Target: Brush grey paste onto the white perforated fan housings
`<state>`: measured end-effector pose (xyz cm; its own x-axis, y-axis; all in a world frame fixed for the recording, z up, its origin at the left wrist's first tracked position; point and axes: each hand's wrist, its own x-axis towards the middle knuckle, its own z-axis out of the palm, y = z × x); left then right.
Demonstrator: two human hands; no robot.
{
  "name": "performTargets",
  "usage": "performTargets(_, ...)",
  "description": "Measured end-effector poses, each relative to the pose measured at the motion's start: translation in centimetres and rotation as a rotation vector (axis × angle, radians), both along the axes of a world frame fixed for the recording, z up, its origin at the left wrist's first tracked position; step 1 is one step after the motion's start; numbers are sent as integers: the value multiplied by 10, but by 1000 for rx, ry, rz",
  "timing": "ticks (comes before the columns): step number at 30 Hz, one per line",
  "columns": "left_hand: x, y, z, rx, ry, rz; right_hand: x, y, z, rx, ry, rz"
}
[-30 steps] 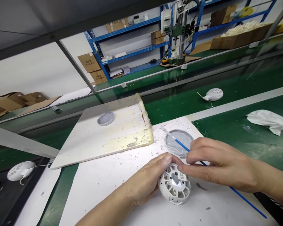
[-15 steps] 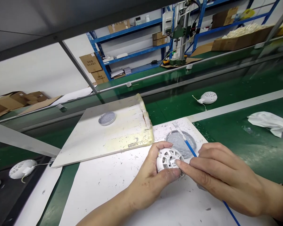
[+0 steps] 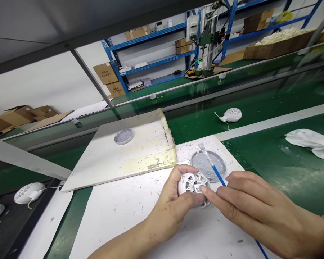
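A round white slotted part is held in my left hand, with the thumb and fingers around its rim. My right hand touches a small white labelled piece at the part's centre with a fingertip. The same hand holds a blue-handled brush; its bristles point away, over a round dish of grey paste behind the part. Part of the handle is hidden beneath the hand.
A white board at the left carries a smaller grey dish. A white vented unit lies on the green belt, near a white cloth. More units sit at far left, beside a metal post.
The vented unit on the green belt has shifted left in view. My hands, the round part and the brush stay almost the same; the view has shifted slightly.
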<state>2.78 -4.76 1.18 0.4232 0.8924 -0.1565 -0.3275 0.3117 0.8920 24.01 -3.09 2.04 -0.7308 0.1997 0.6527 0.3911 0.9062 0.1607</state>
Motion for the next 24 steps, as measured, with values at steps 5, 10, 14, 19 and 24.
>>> performTargets(5, 0, -2, -1, 25, 4, -11, -1, -1, 11, 43, -26, -23)
performTargets(10, 0, -3, -2, 48, 48, 26, -2, -1, 10, 60, -25, -23)
performTargets(14, -2, 0, 2, 40, 10, 9, 1, -3, 9, 23, -13, -7)
performTargets(19, -4, 4, 7, -44, -30, -16, 0, -4, 12, 17, -31, -9)
performTargets(24, 2, -1, 1, 10, 0, 21, -1, -1, 10, 33, -38, -2)
